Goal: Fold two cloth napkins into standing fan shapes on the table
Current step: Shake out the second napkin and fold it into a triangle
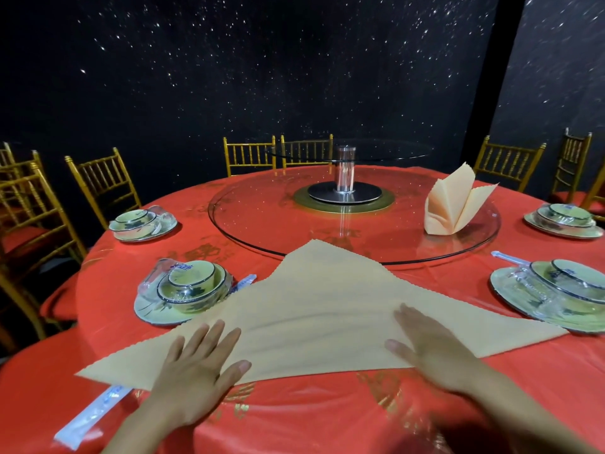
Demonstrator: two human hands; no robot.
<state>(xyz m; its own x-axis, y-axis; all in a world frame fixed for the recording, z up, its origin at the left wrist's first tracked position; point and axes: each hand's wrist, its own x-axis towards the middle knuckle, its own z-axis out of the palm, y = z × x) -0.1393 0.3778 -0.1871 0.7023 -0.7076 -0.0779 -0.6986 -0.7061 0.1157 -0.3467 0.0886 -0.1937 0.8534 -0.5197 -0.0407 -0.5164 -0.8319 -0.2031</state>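
Observation:
A peach cloth napkin (pixel 314 306) lies flat on the red tablecloth (pixel 327 414) as a large triangle, its tip pointing away from me toward the glass turntable. My left hand (pixel 196 371) rests palm down on its near left part, fingers spread. Flat on the near right part is my right hand (pixel 429 348), fingers also apart. Neither hand grips the cloth. A second peach napkin (pixel 453 204) stands folded and upright on the right side of the glass turntable (pixel 255 221).
Wrapped bowl-and-plate settings sit at left (pixel 183 290), far left (pixel 140 224), right (pixel 556 290) and far right (pixel 563 219). A wrapped chopstick packet (pixel 91 417) lies near the front left edge. A metal post (pixel 345 172) rises mid-turntable. Gold chairs (pixel 101 185) ring the table.

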